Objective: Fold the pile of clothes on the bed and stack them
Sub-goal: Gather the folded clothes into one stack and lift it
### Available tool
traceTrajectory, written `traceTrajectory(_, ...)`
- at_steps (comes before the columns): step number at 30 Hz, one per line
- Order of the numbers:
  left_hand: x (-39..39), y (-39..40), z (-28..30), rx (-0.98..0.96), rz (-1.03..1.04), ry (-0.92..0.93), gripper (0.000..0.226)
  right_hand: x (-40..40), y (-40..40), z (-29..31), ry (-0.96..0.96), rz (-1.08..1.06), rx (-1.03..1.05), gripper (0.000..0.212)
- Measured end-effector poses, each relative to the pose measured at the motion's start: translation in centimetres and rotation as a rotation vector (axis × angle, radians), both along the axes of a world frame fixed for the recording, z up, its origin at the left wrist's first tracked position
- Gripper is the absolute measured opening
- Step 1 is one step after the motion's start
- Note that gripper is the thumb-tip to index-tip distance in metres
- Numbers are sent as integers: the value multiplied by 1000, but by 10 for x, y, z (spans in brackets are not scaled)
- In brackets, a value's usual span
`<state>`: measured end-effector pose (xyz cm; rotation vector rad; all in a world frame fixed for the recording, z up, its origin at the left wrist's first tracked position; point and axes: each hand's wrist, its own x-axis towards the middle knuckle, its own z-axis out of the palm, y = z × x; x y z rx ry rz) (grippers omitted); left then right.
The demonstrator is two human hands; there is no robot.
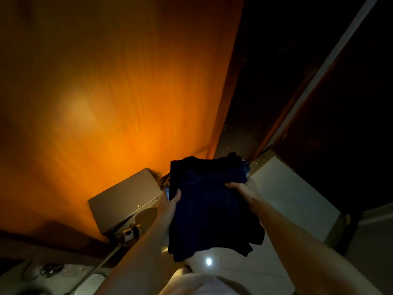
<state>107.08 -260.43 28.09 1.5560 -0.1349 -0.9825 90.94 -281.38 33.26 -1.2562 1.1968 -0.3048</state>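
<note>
Both hands are gripping a stack of dark folded clothes (209,201), carried in the air: left hand (171,204) clamping its left edge, thumb on top, right hand (240,186) curling over its right edge. Left of the stack, a grey laptop (125,199) is leaning against an orange wooden panel (119,86). Below the stack, tiled floor (244,267) is showing.

Both bare forearms reached forward; left hand (171,202) and right hand (239,186) gripped opposite sides of dark folded clothes (209,207).
</note>
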Motion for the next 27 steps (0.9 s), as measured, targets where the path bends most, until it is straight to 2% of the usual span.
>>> traceTrajectory(3,21,-12,0,16,84,4,42,34,-21,-5,-6,67,37,80)
traceTrajectory(8,48,-31,-13,59,202,-15,34,86,-55,-14,3,206,103,70)
traceTrajectory(12,66,-51,-23,104,284,-46,33,127,-87,-27,32,303,152,80)
traceTrajectory(15,76,-70,-32,115,350,-41,36,155,-109,-40,52,360,185,71)
traceTrajectory(17,81,-84,-42,136,395,-31,35,172,-126,-59,82,419,214,92)
traceTrajectory(19,85,-98,-55,172,421,-13,41,187,-159,-112,93,469,239,119)
traceTrajectory(20,88,-105,-64,203,436,5,49,194,-171,-129,95,490,249,120)
traceTrajectory(21,91,-113,-75,230,461,20,54,200,-177,-130,114,499,270,112)
traceTrajectory(22,95,-121,-86,244,486,24,55,207,-179,-121,126,502,263,96)
traceTrajectory(24,100,-137,-111,252,527,53,48,217,-185,-113,124,507,206,65)
traceTrajectory(27,104,-161,-135,208,570,112,33,228,-202,-142,112,515,139,63)
